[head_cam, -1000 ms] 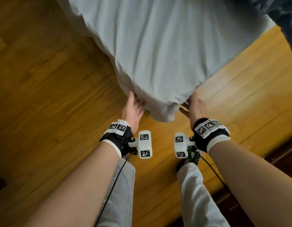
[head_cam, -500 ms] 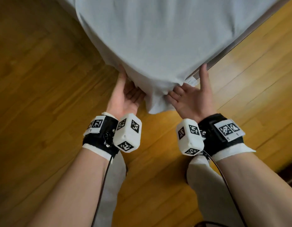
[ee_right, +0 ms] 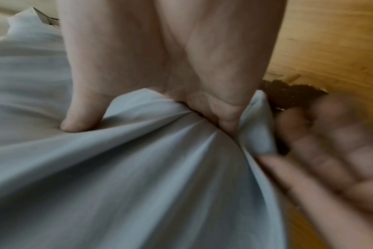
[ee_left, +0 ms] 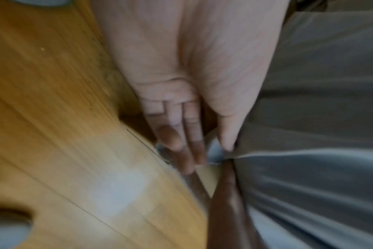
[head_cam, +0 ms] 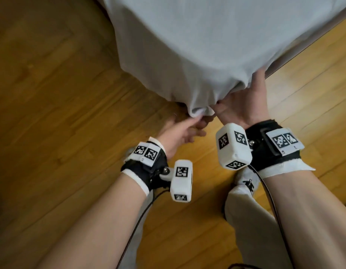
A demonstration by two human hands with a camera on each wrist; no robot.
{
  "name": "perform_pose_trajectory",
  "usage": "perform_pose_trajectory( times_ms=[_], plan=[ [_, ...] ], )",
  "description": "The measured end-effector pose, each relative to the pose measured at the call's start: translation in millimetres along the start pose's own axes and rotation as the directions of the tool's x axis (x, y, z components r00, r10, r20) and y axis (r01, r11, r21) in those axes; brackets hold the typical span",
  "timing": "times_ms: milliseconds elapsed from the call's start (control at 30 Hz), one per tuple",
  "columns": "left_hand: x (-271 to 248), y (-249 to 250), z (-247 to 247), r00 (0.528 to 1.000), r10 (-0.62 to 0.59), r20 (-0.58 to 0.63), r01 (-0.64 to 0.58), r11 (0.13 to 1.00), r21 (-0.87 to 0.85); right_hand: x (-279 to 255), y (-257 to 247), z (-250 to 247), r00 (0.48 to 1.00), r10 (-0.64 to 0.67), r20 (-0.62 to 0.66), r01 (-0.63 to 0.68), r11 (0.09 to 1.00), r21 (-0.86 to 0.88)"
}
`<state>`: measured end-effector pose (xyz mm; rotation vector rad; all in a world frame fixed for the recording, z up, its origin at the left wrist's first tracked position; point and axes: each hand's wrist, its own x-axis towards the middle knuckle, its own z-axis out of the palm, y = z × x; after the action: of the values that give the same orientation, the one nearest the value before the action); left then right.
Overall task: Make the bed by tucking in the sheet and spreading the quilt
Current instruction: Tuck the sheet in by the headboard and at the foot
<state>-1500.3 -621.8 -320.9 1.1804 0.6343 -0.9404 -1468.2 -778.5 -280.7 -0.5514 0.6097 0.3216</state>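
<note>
The pale grey sheet (head_cam: 197,45) drapes over the bed's near corner, and its tip hangs bunched at the middle. My right hand (head_cam: 244,101) grips the gathered cloth at the corner, with its thumb lying up along the bed's right edge. In the right wrist view the right hand (ee_right: 170,87) has its thumb dug into the sheet (ee_right: 138,168) and its fingers curled into a fold. My left hand (head_cam: 179,133) is below the hanging tip with its fingers relaxed and its thumb touching the cloth. The blurred left wrist view shows the left hand (ee_left: 192,134) with straight fingers beside the sheet (ee_left: 319,176).
Wooden floor (head_cam: 61,113) surrounds the bed corner on both sides. The bed base's edge (head_cam: 304,45) runs up to the right. My legs in light trousers (head_cam: 251,220) stand close to the corner. A dark bed leg (ee_left: 224,210) shows under the sheet.
My left hand has come out from under the corner and dropped toward me. My right hand has closed on the bunched sheet. The view has moved closer to the corner.
</note>
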Motion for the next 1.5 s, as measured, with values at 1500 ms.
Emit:
perform_pose_trajectory(
  times_ms=[1500],
  plan=[
    [17.4, 72.8, -27.9, 0.641, 0.578, -0.506, -0.121, 0.726, 0.677, 1.9, 3.6, 4.4, 0.989, -0.048, -0.137, 0.051, 0.999, 0.018]
  ],
)
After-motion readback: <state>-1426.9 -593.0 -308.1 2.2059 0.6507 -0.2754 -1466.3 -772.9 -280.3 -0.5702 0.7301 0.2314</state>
